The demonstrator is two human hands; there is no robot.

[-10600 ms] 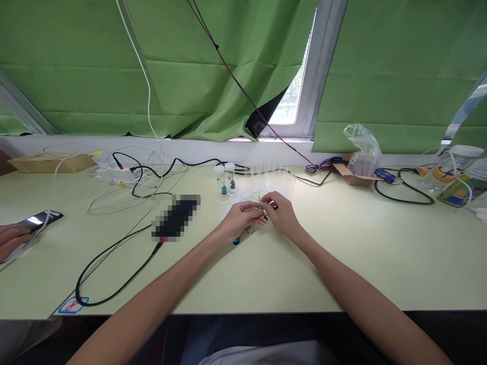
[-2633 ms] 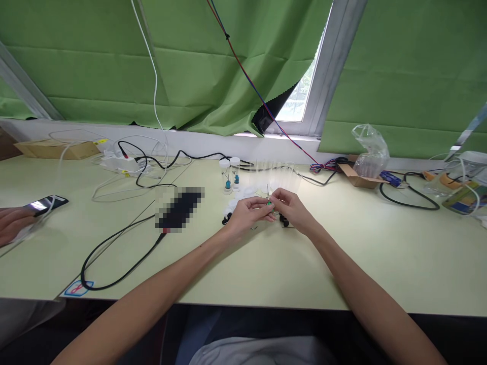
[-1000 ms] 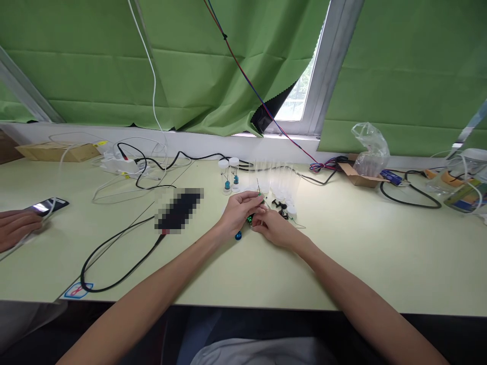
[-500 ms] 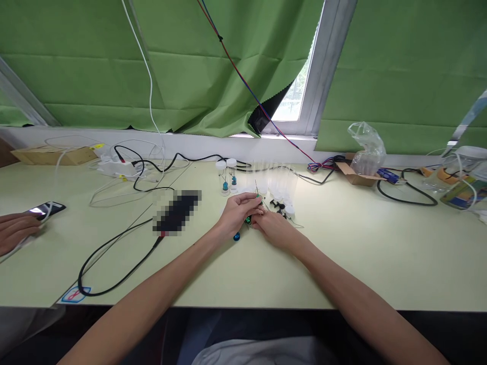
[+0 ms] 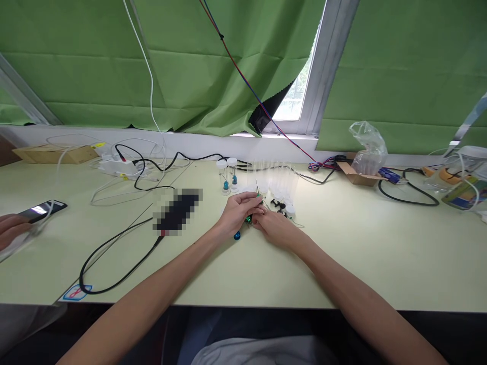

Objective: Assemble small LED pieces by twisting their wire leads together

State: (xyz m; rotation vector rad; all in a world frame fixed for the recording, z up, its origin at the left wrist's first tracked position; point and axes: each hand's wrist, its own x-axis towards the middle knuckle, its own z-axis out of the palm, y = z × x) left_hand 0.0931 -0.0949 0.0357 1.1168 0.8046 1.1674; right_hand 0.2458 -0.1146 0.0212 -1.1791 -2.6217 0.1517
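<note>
My left hand [image 5: 236,209] pinches a small green piece [image 5: 258,194] with a thin dark rod rising from it. Close against it, my right hand [image 5: 272,224] has its fingers bent together; whatever lies in them is hidden. Below the left fingers is a shiny green round piece [image 5: 248,219], and a shiny blue round piece [image 5: 237,235] lies on the table beside the left wrist. Small black parts [image 5: 278,204] and a white cap [image 5: 289,210] are just beyond the right hand. Behind both hands stand several clear tubes [image 5: 272,175].
Two white-capped tubes [image 5: 225,178] hold blue pieces. A black cable [image 5: 114,290] loops left of my arm toward a blurred dark device [image 5: 178,212]. At far left another person's hand [image 5: 13,228] touches a phone [image 5: 45,210]. An open carton [image 5: 357,175] stands back right.
My two hands keep nearly the same pose and place. At far left, the other person's hand has drawn back a little, showing more of the phone.
</note>
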